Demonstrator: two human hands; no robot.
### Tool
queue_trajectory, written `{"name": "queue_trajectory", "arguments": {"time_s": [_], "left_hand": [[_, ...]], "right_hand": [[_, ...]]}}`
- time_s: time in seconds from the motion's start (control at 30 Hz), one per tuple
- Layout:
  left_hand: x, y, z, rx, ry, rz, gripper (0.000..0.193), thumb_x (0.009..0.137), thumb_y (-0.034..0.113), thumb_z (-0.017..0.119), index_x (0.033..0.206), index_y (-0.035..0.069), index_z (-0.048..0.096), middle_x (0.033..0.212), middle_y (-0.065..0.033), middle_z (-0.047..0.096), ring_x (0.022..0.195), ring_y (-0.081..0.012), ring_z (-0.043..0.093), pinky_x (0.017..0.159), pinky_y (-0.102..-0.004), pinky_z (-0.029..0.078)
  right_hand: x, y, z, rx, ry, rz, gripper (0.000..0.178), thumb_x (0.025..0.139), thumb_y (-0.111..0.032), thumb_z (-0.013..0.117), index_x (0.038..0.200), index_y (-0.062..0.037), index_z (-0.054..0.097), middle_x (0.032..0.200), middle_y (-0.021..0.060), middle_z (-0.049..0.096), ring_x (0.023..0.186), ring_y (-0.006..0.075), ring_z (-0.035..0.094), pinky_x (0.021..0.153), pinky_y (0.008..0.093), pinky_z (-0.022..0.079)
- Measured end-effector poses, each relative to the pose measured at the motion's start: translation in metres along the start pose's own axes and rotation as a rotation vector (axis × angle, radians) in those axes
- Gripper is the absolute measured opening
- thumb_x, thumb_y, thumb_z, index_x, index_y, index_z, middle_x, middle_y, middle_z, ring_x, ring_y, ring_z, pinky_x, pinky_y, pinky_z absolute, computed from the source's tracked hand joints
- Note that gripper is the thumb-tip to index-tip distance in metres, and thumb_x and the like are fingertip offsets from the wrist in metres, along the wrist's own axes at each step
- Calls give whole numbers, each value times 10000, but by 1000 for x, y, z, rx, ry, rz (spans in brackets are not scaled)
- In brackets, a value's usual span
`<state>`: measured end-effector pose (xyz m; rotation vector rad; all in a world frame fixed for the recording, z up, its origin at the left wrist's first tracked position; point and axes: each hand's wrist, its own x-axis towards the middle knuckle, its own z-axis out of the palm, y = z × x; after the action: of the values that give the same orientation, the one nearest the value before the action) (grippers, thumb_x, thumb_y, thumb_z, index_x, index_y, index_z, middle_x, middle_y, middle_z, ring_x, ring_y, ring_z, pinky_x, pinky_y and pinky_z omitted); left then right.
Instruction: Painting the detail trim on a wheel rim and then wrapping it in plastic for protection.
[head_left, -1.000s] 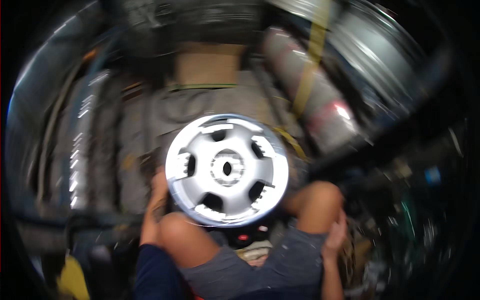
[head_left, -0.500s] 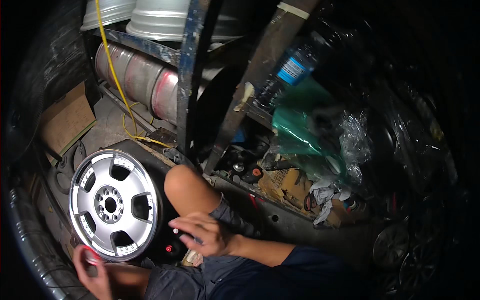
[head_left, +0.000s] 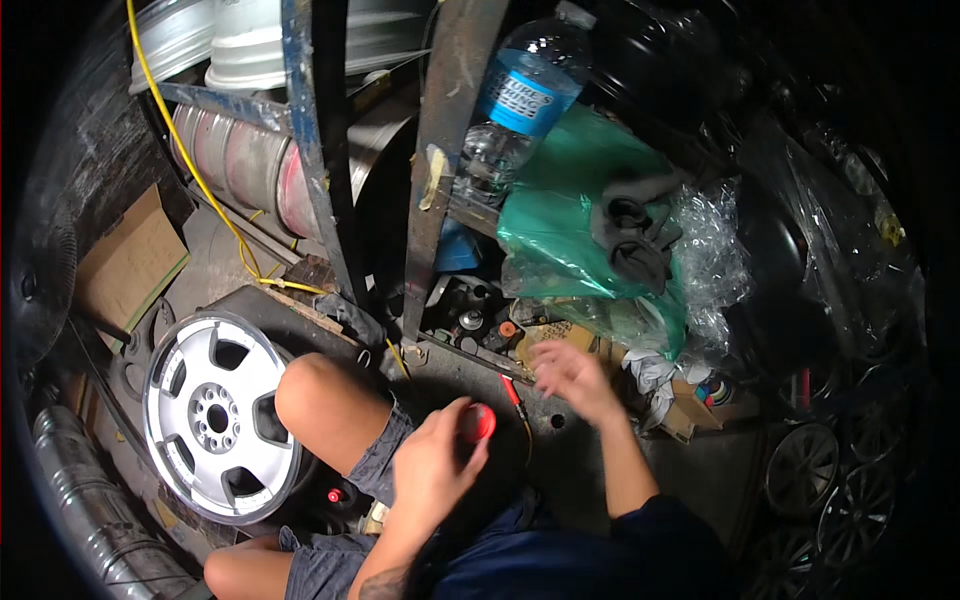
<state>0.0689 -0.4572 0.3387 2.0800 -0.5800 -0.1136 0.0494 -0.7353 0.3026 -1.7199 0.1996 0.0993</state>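
My left hand [head_left: 435,462] is closed around a round red cap [head_left: 479,424], held above my lap with its round side facing up and right. My right hand [head_left: 578,383] is raised over the workbench clutter to the right. Its fingers are slightly blurred but look apart, and no object shows in them. Below and left of that hand, a thin red-handled tool [head_left: 513,393] lies on the dark surface. A silver alloy wheel [head_left: 218,370] lies face up at the left, beside my knee. Near its lower right edge is a red-topped can or bottle [head_left: 335,495], mostly in shadow.
A metal rack post [head_left: 440,170] stands ahead. Beyond it are a large water bottle [head_left: 525,95], a green plastic bag [head_left: 560,220] and small bottles [head_left: 471,320]. A yellow hose [head_left: 190,160] hangs at the left. More wheels [head_left: 802,468] are stacked at the right.
The view has turned right. My left hand has brought the red cap from the wheel's lower edge to over my lap. My right hand has moved right and away from my body.
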Motion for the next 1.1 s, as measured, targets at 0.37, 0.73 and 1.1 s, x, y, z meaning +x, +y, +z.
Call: {"name": "queue_trajectory", "arguments": {"time_s": [0.37, 0.73, 1.1], "left_hand": [[2, -27, 81, 375, -125, 165, 641, 710, 402, 800, 1197, 43, 586, 859, -51, 628, 807, -240, 654, 720, -355, 499], [-29, -25, 60, 8, -119, 323, 310, 922, 301, 636, 1086, 39, 664, 895, -77, 668, 834, -239, 646, 744, -367, 494], [-43, -36, 57, 64, -34, 355, 248, 945, 318, 578, 882, 81, 618, 768, -55, 552, 777, -236, 575, 734, -356, 436]], "right_hand": [[-15, 28, 37, 137, -465, 303, 369, 842, -41, 695, 1194, 4, 594, 880, -3, 621, 755, 80, 602, 621, 259, 558], [103, 283, -19, -971, 500, 330, 467, 888, -546, 647, 1019, -101, 698, 939, 187, 722, 853, 387, 699, 758, 491, 530], [166, 341, -10, -944, 209, 668, 716, 834, -678, 566, 1217, -83, 674, 1235, 211, 663, 1137, 394, 632, 928, 494, 490]]}}
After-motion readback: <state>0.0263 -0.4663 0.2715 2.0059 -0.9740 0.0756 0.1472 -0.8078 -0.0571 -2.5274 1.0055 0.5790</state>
